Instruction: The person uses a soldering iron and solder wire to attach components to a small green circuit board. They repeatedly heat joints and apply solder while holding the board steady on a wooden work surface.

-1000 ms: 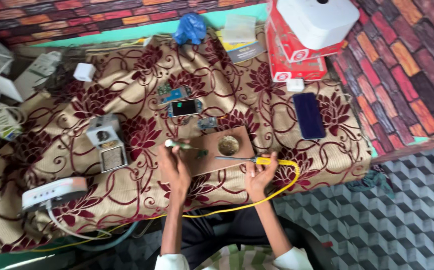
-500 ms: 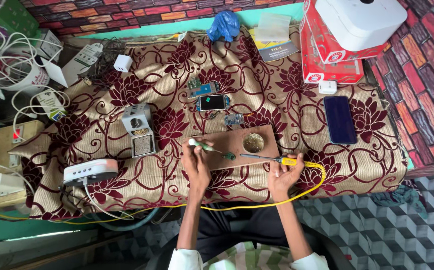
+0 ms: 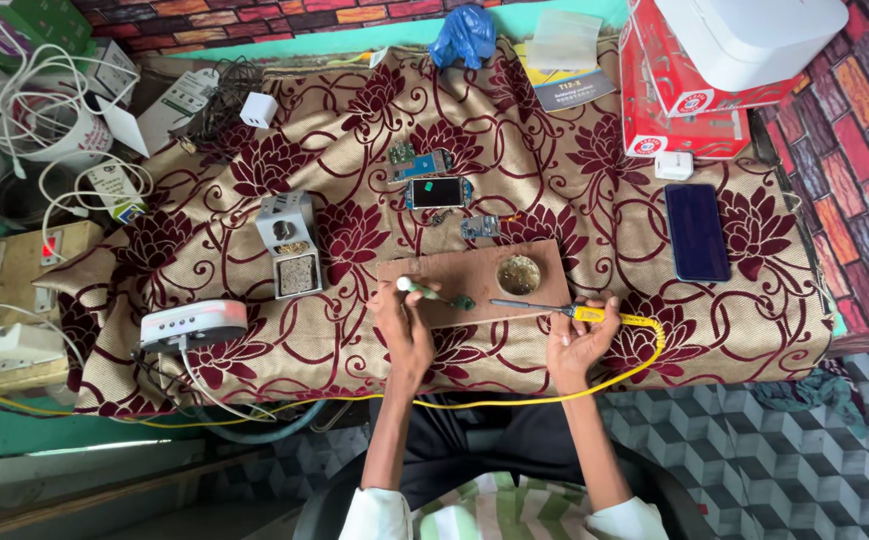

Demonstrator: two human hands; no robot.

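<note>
My right hand (image 3: 574, 342) grips a yellow-handled soldering iron (image 3: 544, 311), its metal tip lying leftward over a brown wooden board (image 3: 454, 272). A yellow cable (image 3: 644, 350) runs from the handle around the table's front edge. My left hand (image 3: 404, 330) pinches a thin green-tipped tool (image 3: 432, 294) whose end meets a small green circuit piece (image 3: 464, 302) on the board. The iron's tip stops just right of that piece. A round tin (image 3: 518, 274) sits on the board's right part.
A maroon floral cloth (image 3: 354, 130) covers the table. On it lie a small phone (image 3: 436, 191), circuit boards (image 3: 418, 161), a grey iron stand (image 3: 290, 245), a white station (image 3: 192, 324), a dark phone (image 3: 696, 232), red boxes (image 3: 679, 125). Chargers and cables (image 3: 44, 130) crowd the left.
The view has shifted so the table sits further right and higher in the picture, showing more clutter on the left. Both hands stay at the board with the same tools.
</note>
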